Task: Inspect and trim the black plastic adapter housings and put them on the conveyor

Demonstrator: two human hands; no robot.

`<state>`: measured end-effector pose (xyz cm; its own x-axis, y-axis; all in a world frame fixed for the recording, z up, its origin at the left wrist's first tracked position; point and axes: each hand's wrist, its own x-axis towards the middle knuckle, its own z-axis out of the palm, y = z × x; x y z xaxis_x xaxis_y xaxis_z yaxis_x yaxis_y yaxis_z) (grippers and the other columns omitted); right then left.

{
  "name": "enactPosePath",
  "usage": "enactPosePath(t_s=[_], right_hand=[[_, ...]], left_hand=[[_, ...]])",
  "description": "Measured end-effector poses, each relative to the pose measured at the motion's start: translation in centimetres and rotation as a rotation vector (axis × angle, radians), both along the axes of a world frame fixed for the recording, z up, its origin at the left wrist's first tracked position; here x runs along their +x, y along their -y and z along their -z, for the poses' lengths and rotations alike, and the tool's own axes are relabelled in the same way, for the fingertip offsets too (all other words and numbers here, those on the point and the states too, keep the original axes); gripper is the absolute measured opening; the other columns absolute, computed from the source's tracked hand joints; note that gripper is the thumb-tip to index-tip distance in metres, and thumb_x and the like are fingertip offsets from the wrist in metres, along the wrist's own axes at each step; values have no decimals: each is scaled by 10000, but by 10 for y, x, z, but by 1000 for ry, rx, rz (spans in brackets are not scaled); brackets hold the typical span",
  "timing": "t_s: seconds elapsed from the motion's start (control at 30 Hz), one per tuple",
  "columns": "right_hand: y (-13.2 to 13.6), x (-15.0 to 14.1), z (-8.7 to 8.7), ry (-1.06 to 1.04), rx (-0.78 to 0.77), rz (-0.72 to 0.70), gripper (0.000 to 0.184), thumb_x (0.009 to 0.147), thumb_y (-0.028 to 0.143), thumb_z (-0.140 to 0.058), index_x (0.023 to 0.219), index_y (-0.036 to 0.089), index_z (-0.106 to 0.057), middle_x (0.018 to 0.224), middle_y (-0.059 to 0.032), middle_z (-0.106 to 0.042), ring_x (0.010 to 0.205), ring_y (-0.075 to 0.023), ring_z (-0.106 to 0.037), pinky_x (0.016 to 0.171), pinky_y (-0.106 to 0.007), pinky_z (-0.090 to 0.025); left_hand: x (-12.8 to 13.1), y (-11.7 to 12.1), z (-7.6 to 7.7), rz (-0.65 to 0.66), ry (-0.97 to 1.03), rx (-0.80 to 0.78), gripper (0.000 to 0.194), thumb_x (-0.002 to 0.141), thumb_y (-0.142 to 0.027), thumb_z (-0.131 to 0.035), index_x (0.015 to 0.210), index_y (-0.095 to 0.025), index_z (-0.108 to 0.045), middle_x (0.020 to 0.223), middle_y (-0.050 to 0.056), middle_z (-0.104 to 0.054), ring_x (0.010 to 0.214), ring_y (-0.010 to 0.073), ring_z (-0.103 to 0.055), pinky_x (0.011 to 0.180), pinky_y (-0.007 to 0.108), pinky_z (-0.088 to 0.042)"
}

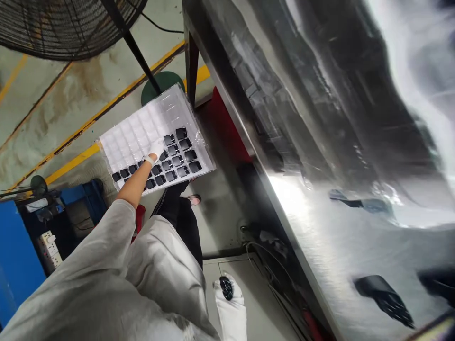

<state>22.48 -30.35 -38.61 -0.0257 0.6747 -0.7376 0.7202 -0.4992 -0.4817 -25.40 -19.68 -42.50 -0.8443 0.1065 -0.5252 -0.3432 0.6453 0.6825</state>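
My left hand point(155, 149), in a white glove, reaches down to a clear plastic tray point(135, 128) with many small cells. Its fingertips rest among the black square parts point(179, 154) that fill the tray's near rows; the far rows hold nothing. The hand is too small in view to tell whether it grips a part. My right hand point(231, 308), also gloved, is low at the bottom centre and holds a small black part point(226, 287) between its fingers.
A shiny steel table point(320, 227) fills the right side, with a black part point(384, 293) lying near its front. A large fan point(64, 28) on a stand is at the top left. A blue bin point(14, 255) and a power strip point(48, 246) sit at the left.
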Motion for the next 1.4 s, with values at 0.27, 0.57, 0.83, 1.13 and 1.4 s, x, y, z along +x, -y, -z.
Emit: enactPosePath(t_s=[0.27, 0.57, 0.83, 1.13, 1.4], right_hand=[[-27, -60, 16, 7, -83, 10, 498, 640, 519, -650, 1008, 184, -622, 972, -79, -700, 907, -231, -661, 889, -391, -531], [-40, -102, 26, 9, -162, -171, 407, 656, 486, -607, 933, 191, -641, 916, -90, -698, 852, -245, -652, 884, -453, -512], [-41, -108, 44, -21, -158, -211, 367, 663, 468, -622, 896, 184, -623, 870, -76, -682, 798, -212, -629, 795, -397, -528], [-40, -111, 47, -19, -186, -278, 405, 677, 493, -620, 948, 191, -613, 916, -86, -687, 841, -230, -644, 826, -417, -531], [-50, -111, 41, 16, -197, -352, 364, 696, 460, -615, 934, 184, -625, 887, -88, -696, 797, -225, -644, 808, -416, -529]], left_hand=[[-16, 39, 48, -70, 205, -90, 313, 935, -351, -557, 1194, -178, -589, 1222, 91, -602, 1031, 195, -615, 887, 398, -545], [12, 76, 99, -190, 351, -48, 247, 934, -292, -571, 1114, -125, -591, 888, 23, -638, 667, 93, -597, 597, 240, -531], [19, 75, 106, -240, 390, 22, 394, 886, -80, -516, 1271, -159, -538, 751, -39, -628, 482, 22, -517, 574, 173, -460], [18, 88, 107, -293, 339, -12, 388, 873, -112, -522, 1250, -180, -585, 745, -40, -619, 501, 29, -509, 573, 160, -446], [2, 121, 109, -353, 313, -57, 519, 886, -146, -483, 1403, -178, -463, 673, -59, -556, 427, 35, -421, 475, 167, -397]])
